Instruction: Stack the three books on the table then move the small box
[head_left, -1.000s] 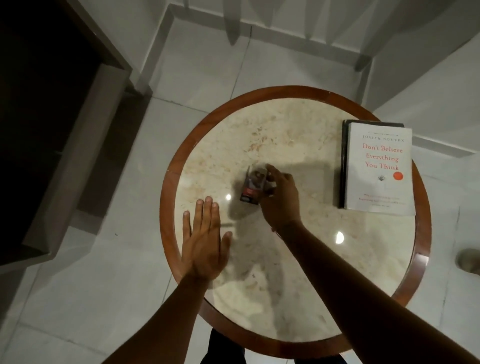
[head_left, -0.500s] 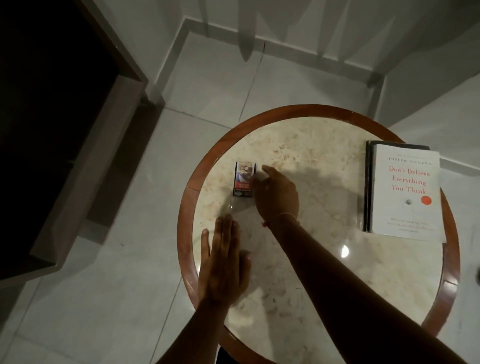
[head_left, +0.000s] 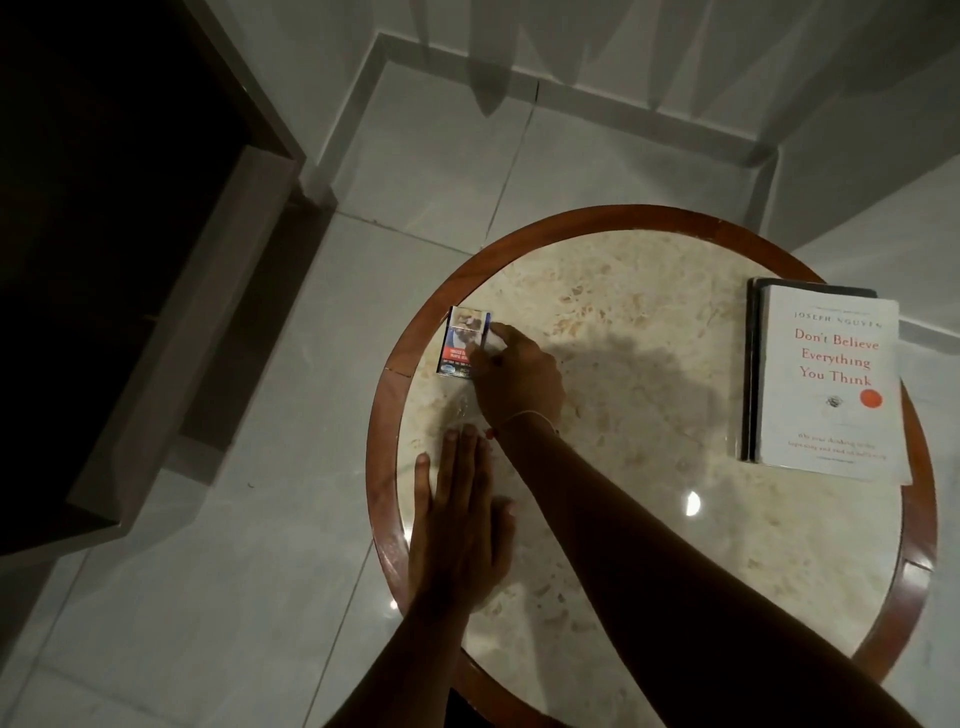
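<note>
small box (head_left: 464, 341) now lying flat by the left rim of the round worktop (head_left: 649, 338), further left than a moment ago; left hand (head_left: 462, 525) resting flat, fingers spread; right hand (head_left: 514, 379) touching the box's right edge, grip unclear; stacked books (head_left: 826, 379) sitting unmoved at far right.

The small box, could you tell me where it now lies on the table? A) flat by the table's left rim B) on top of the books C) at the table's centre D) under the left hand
A: the small box lies flat by the left rim of the table, the right hand touching its side.
</note>
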